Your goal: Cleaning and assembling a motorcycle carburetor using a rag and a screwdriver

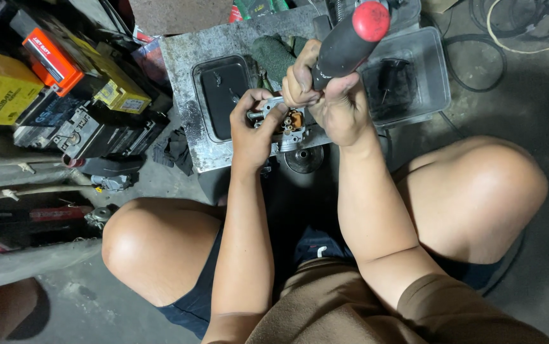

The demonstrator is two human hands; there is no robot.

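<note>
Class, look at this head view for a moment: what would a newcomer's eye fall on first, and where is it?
First, the black screwdriver handle with its red cap, top centre, gripped by the right hand. Just below it, the left hand steadies a small metal carburetor on a worn metal plate. At upper left, yellow and orange battery boxes stand out against dark clutter.

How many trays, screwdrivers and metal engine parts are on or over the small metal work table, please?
Trays: 2, a dark one and a clear one
Screwdrivers: 1, black with a red cap, in the right hand
Metal engine parts: 1, in the left hand
Total: 4
</note>
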